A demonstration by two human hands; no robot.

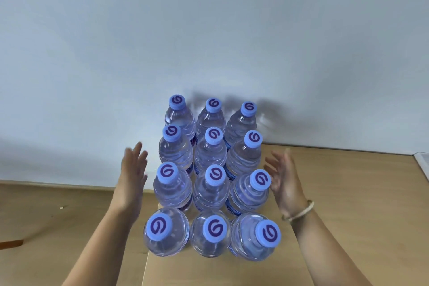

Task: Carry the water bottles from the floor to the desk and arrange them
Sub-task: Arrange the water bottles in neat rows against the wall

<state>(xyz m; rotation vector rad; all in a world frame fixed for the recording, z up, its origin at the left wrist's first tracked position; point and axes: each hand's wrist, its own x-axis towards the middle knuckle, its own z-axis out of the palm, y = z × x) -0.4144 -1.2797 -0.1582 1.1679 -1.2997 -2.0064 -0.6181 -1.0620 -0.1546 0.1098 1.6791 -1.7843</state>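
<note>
Several clear water bottles [210, 183] with light-blue caps stand upright in a tight block, three across, on the pale wooden desk [343, 193]. My left hand [133, 169] hovers just left of the block, fingers straight and spread, palm facing the bottles, not touching them. On the right side of the block is my right hand [284, 176], also with straight fingers and its palm turned inward, close to the third-row bottle [251, 190] but apart from it. A beige bracelet [298, 211] sits on my right wrist. Neither hand holds anything.
A plain white wall [209, 30] rises right behind the back row of bottles. The desk's left edge [148, 251] runs down below the front-left bottle, with wooden floor [58, 216] beyond it. A white object's corner [423, 158] shows at the far right.
</note>
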